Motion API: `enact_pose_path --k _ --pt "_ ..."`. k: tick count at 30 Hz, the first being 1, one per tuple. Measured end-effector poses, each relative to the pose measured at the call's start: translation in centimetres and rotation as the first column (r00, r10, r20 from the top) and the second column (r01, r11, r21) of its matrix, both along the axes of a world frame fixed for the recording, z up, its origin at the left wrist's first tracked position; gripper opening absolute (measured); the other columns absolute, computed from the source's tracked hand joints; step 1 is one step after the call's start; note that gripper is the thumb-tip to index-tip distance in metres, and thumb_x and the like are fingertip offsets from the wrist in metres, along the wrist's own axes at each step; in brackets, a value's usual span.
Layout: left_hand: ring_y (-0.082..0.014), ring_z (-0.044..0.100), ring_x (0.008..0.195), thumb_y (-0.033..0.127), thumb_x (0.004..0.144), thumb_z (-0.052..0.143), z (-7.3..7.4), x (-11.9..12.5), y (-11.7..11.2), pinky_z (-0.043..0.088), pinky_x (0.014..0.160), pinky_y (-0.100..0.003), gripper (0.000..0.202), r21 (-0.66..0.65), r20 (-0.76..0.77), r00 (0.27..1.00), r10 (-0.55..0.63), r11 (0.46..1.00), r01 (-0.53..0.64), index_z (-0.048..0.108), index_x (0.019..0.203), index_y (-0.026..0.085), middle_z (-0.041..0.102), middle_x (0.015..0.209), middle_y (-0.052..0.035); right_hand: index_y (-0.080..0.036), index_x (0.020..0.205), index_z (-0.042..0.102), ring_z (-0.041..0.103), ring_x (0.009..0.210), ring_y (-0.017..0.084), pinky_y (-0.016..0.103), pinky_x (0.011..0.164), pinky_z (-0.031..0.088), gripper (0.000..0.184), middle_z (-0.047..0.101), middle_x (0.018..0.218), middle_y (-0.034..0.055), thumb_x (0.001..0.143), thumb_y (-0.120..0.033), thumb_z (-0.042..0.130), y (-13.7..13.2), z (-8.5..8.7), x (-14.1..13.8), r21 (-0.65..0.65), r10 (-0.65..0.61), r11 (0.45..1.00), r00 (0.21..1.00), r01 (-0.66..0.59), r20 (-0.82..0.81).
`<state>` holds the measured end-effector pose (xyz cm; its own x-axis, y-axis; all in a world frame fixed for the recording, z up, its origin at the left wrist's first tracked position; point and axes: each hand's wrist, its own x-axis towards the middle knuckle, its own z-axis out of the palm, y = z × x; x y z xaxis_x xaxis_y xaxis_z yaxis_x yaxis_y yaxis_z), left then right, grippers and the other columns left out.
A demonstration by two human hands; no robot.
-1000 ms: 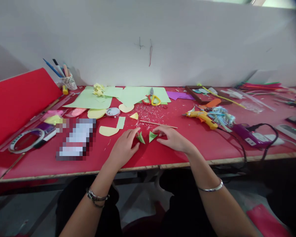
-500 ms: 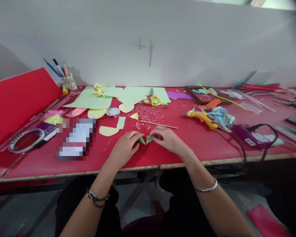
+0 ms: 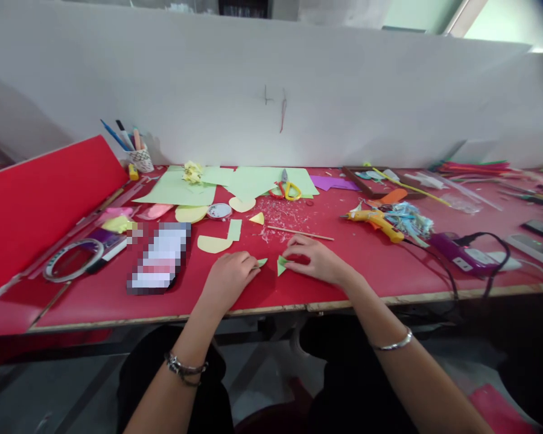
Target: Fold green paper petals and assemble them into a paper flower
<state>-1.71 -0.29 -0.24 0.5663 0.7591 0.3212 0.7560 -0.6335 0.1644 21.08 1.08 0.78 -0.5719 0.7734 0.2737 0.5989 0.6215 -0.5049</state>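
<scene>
My left hand point(image 3: 233, 276) pinches a small piece of green paper point(image 3: 262, 263) above the red tabletop point(image 3: 262, 289). Between the thumb and fingers of my right hand point(image 3: 314, 260) is another green paper piece point(image 3: 281, 266), pointed in shape. A gap separates the two pieces. Just beyond my hands lies a thin wooden stick point(image 3: 301, 232). Nearby are a small yellow paper wedge point(image 3: 257, 218), a curved pale yellow paper cutout point(image 3: 213, 243) and a green paper strip point(image 3: 234, 229).
Scissors point(image 3: 292, 190) lie on green paper sheets point(image 3: 253, 181) at the back. A yellow glue gun point(image 3: 380, 223) rests to the right, beside a purple power strip point(image 3: 461, 253). Leftward are a phone point(image 3: 160, 259), a tape roll point(image 3: 72, 260) and a pen cup point(image 3: 140, 159).
My hands have moved apart, and the green paper between them now shows as two separate pieces, one in each hand. The whole view has shifted slightly.
</scene>
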Motion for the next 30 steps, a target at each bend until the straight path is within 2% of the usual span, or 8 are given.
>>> enact_pose_path --k 3,7,14,18,21,25,27,30 --pt "-0.0168 0.058 0.074 0.029 0.088 0.046 -0.3 -0.9 -0.2 0.043 0.066 -0.027 0.022 0.016 0.032 0.998 -0.049 0.999 0.048 0.063 0.083 0.015 0.062 0.078 -0.0056 -0.020 0.094 0.063 0.055 0.087 0.019 0.033 0.080 0.044 0.018 0.058 0.096 0.0074 0.084 -0.026 0.049 0.9 0.3 0.8 0.052 -0.140 0.989 0.988 0.137 0.071" --pt "-0.0180 0.059 0.078 0.025 0.087 0.047 -0.6 -1.6 -0.4 0.045 0.067 -0.028 0.019 -0.031 0.083 0.994 -0.067 0.997 0.069 0.063 0.087 0.016 0.064 0.084 -0.0061 -0.017 0.099 0.060 0.053 0.096 0.023 0.035 0.084 0.041 0.021 0.059 0.101 0.0113 0.079 -0.019 0.053 2.9 0.0 2.1 0.169 -0.384 0.920 0.902 0.354 0.199" --pt "-0.0185 0.059 0.077 0.024 0.086 0.049 -0.1 -1.4 -0.6 0.043 0.066 -0.029 0.017 -0.045 0.051 0.994 -0.092 0.995 0.094 0.063 0.083 0.016 0.064 0.082 -0.0057 -0.016 0.081 0.061 0.054 0.073 0.016 0.027 0.066 0.041 0.011 0.062 0.080 0.0067 0.078 -0.015 0.051 4.7 -1.4 2.2 0.144 -0.442 0.897 0.861 0.418 0.252" --pt "-0.0179 0.057 0.073 0.027 0.086 0.048 -0.1 -1.3 -0.5 0.041 0.063 -0.028 0.022 -0.025 -0.013 0.994 -0.109 0.994 0.109 0.064 0.077 0.015 0.062 0.077 -0.0054 -0.017 0.076 0.060 0.052 0.067 0.014 0.025 0.062 0.039 0.012 0.062 0.075 0.0051 0.077 -0.013 0.049 4.9 -1.0 2.2 0.154 -0.482 0.876 0.845 0.457 0.234" --pt "-0.0170 0.058 0.075 0.026 0.087 0.047 -0.3 -1.4 -0.5 0.041 0.065 -0.027 0.022 -0.021 -0.001 0.992 -0.126 0.992 0.126 0.066 0.081 0.015 0.062 0.080 -0.0052 -0.017 0.079 0.060 0.053 0.070 0.015 0.025 0.062 0.038 0.011 0.062 0.079 0.0061 0.078 -0.016 0.048 3.4 0.5 1.7 0.170 -0.502 0.864 0.840 0.474 0.205" --pt "-0.0153 0.058 0.072 0.024 0.088 0.045 -0.3 -1.4 -0.8 0.039 0.063 -0.026 0.024 0.004 -0.024 0.990 -0.140 0.990 0.140 0.066 0.080 0.016 0.063 0.078 -0.0042 -0.017 0.083 0.060 0.053 0.064 0.014 0.024 0.059 0.038 0.010 0.061 0.074 0.0034 0.079 -0.020 0.052 -1.5 2.6 -0.7 0.149 -0.481 0.871 0.874 0.467 0.074" --pt "-0.0147 0.057 0.069 0.025 0.088 0.045 -0.1 -1.2 -1.0 0.038 0.062 -0.027 0.026 0.046 -0.042 0.990 -0.136 0.989 0.138 0.065 0.076 0.015 0.062 0.075 -0.0034 -0.017 0.083 0.061 0.053 0.061 0.013 0.023 0.058 0.038 0.011 0.061 0.071 0.0029 0.080 -0.020 0.052 -3.9 2.8 -2.1 0.079 -0.439 0.898 0.895 0.434 0.079" --pt "-0.0138 0.056 0.068 0.024 0.087 0.048 -0.1 -1.0 -1.2 0.038 0.060 -0.025 0.021 0.091 -0.013 0.988 -0.155 0.984 0.156 0.064 0.074 0.016 0.061 0.074 -0.0021 -0.017 0.086 0.063 0.055 0.065 0.013 0.023 0.061 0.040 0.014 0.062 0.077 0.0035 0.082 -0.018 0.050 -5.8 1.8 -3.6 -0.007 -0.382 0.923 0.918 0.385 0.108"
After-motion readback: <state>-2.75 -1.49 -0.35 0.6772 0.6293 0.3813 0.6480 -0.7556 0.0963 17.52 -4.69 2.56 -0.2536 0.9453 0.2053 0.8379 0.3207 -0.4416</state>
